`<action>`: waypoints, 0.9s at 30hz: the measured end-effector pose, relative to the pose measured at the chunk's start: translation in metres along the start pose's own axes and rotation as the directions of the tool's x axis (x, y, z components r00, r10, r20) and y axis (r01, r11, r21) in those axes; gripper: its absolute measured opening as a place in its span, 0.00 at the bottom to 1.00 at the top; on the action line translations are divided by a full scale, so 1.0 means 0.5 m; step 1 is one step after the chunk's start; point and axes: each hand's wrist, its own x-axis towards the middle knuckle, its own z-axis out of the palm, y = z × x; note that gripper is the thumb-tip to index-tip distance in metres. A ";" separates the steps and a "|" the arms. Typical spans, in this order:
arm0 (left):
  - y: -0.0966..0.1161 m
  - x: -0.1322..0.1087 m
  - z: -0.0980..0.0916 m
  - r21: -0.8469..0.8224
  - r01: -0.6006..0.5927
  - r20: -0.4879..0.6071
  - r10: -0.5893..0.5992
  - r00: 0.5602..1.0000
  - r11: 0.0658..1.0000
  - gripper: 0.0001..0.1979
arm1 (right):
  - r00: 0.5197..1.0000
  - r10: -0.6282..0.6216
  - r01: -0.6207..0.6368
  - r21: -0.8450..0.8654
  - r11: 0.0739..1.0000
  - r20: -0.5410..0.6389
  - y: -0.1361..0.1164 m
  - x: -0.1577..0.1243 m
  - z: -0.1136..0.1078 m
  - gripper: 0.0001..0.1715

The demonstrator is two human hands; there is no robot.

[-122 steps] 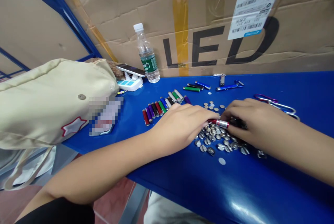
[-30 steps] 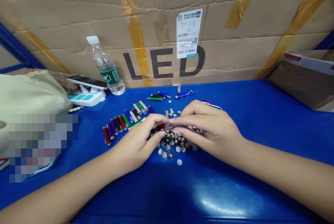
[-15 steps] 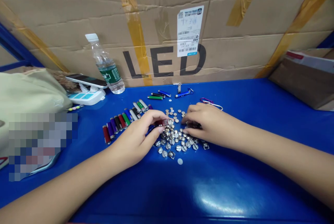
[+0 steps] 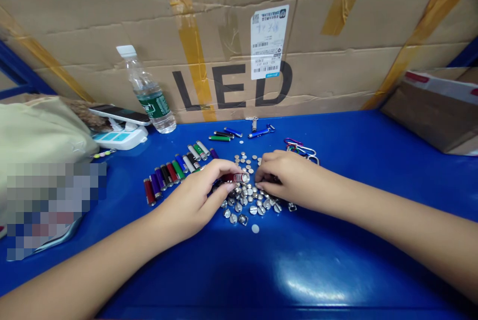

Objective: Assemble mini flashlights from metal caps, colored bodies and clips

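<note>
Left hand (image 4: 192,191) pinching red flashlight tube (image 4: 233,177) between thumb and fingers, tube's silver end past the fingertips, right hand (image 4: 289,176) curled at upper edge of metal button pile (image 4: 244,201), frame centre, cannot tell if it grips anything

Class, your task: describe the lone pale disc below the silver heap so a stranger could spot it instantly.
Start at the blue table in front of the cardboard box printed LED. Near the table's middle lies a heap of small silver metal pieces. Your target is the flat pale disc just below that heap, the one piece lying by itself on its near side.
</note>
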 end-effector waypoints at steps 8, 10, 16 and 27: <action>0.000 0.003 0.000 0.052 0.007 0.007 -0.008 1.000 0.999 0.11 | 0.999 0.031 -0.030 0.024 0.999 -0.010 -0.003 0.004 -0.001 0.06; 0.002 0.004 -0.001 0.062 0.010 0.008 -0.011 1.000 0.998 0.11 | 1.000 0.029 -0.029 0.038 0.999 -0.003 -0.002 0.005 -0.001 0.07; 0.001 0.004 -0.002 0.102 0.014 0.023 -0.016 1.000 0.995 0.11 | 1.000 -0.019 0.020 0.047 0.999 -0.015 0.002 0.003 -0.004 0.06; -0.004 0.002 0.001 -0.010 0.033 0.006 -0.033 0.999 0.999 0.10 | 0.784 -0.241 0.310 0.026 0.950 -0.572 -0.039 -0.020 -0.028 0.07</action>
